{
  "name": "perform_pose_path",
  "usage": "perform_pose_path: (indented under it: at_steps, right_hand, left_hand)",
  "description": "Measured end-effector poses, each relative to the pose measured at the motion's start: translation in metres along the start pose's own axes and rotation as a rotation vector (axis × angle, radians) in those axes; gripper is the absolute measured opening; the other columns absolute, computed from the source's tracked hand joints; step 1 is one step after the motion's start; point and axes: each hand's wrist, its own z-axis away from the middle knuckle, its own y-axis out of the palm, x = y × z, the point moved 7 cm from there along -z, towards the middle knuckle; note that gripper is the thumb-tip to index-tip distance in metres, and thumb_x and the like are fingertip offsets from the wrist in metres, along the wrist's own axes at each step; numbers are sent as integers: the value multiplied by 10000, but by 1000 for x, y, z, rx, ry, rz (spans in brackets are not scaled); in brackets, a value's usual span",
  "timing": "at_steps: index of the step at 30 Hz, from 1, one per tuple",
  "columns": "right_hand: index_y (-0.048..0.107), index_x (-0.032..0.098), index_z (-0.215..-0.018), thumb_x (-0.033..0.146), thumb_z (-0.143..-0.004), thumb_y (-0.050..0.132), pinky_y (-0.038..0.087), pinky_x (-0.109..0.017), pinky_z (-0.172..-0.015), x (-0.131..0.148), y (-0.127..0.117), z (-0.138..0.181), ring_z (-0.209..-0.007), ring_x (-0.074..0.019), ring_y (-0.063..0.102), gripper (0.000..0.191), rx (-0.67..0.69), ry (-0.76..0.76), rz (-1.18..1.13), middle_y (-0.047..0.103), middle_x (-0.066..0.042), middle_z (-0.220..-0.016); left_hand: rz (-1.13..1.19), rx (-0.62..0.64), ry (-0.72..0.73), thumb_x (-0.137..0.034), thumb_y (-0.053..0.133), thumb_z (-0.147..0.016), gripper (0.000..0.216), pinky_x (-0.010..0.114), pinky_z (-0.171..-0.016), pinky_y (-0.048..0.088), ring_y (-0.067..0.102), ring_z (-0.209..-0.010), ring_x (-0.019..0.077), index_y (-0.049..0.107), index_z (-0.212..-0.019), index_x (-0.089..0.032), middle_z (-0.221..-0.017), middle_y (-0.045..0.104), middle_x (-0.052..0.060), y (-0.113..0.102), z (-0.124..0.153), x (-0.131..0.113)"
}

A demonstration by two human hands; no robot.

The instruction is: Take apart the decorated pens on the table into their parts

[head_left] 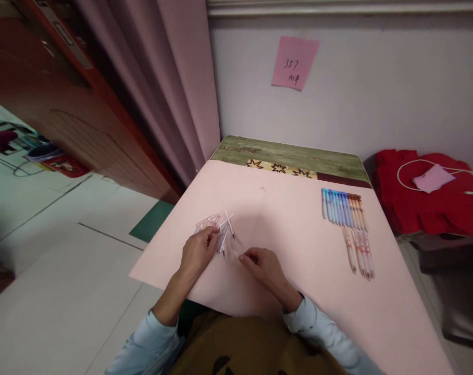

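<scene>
My left hand (199, 249) rests low over the left part of the pink-covered table, its thumb and fingers closed against a loose bunch of thin white pen refills (227, 224) with dark tips. What exactly sits in its grip is hidden. Just behind that hand lies a cluster of clear, pinkish pen barrels (206, 223). To the right, my right hand (264, 266) is pinched. A faint translucent shape, smeared by motion, stretches from its fingertips toward the refills; I cannot make out its kind.
At the right of the table (291, 229) lie a row of blue, purple and brown pens (341, 208) and several clear-barrelled pens (359, 255). A red cloth (408, 192) with a white cable is beyond the right edge. A wooden door (103, 120) stands at left.
</scene>
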Motion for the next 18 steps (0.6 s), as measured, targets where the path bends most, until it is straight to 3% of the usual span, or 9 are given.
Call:
perform_pose_path:
  at_steps: [3,8,10,12,15,18]
  right_hand:
    - [751,227,-775,384,-845,639,398,-293,-617,4,-7,-10,-648,-190,619,206,-115,-34,13,714,-35,-719]
    - [755,227,-974,366,-873,597,458,-297,-637,6,5,-18,-645,-187,638,233,-66,-67,-162,719,-31,-738]
    - [754,221,-962,382,-872,592,467,-301,-629,1,-2,-14,-630,-190,640,246,-69,-55,-188,722,-36,-750]
    - [752,225,-909,413,-870,589,471,-308,-646,-9,-28,-6,-655,-201,647,252,-139,-56,-152,733,-47,-795]
    - [735,233,-879,484,-885,552,452,-321,-687,-32,-99,18,-731,-229,656,311,-409,9,124,735,-65,-825]
    - [709,227,-935,555,-895,497,413,-350,-634,-70,-173,55,-732,-276,649,393,-659,386,577,729,-99,-845]
  left_hand:
    - [-18,-28,-25,-429,501,-895,286,284,-703,430,675,-812,224,716,-985,-264,-883,752,26,-3,-2,2]
    - [-4,-32,-24,-445,513,-881,287,276,-680,419,666,-778,217,721,-956,-263,-844,746,23,-9,-3,-3]
    - [-12,-31,-39,-449,508,-881,300,279,-667,413,661,-760,216,726,-960,-260,-825,743,22,-10,-2,-1]
    - [-13,-27,-47,-457,504,-880,316,282,-651,406,654,-738,215,732,-963,-253,-807,739,23,-11,0,2]
    - [3,-32,-51,-474,505,-873,334,281,-639,401,637,-701,207,737,-952,-247,-782,730,20,-13,1,7]
    - [20,-54,-75,-492,503,-863,349,277,-620,396,612,-647,196,738,-914,-240,-711,703,13,-19,-3,13]
